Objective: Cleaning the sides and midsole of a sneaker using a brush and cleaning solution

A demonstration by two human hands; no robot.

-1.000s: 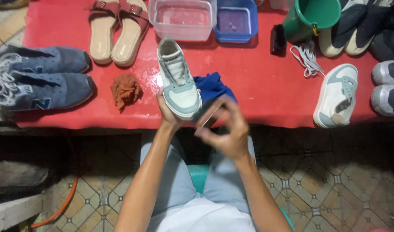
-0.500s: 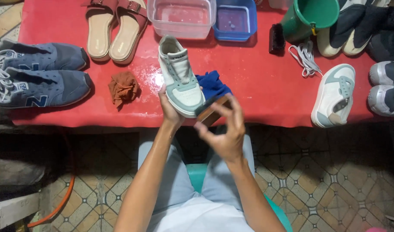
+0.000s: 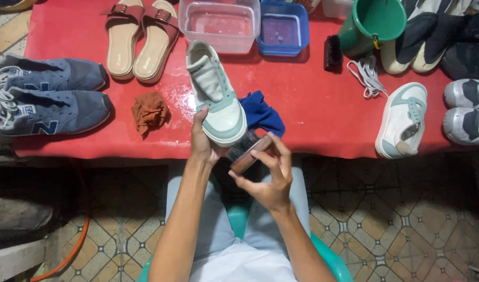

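Head view: the white and pale green sneaker (image 3: pixel 216 96) is gripped at its toe end by the left hand (image 3: pixel 204 142), fingers closed under the sole, over the red table (image 3: pixel 312 112) edge. A brown brush (image 3: pixel 248 153) is clasped in the right hand (image 3: pixel 268 175), bristles touching the toe. A blue cloth (image 3: pixel 263 116) lies just beside.

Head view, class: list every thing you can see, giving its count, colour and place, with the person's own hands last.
red table: one, across the top
white and pale green sneaker: one, held at table edge
matching sneaker: one, right
blue-grey sneakers: two, left
tan sandals: two, top left
clear plastic tub: one, top centre
blue tub: one, beside it
green bucket: one, top right
black brush: one, by bucket
white laces: one bundle
rust cloth: one
blue cloth: one
brown brush: one, in right hand
left hand: under sneaker
right hand: fingers around brush
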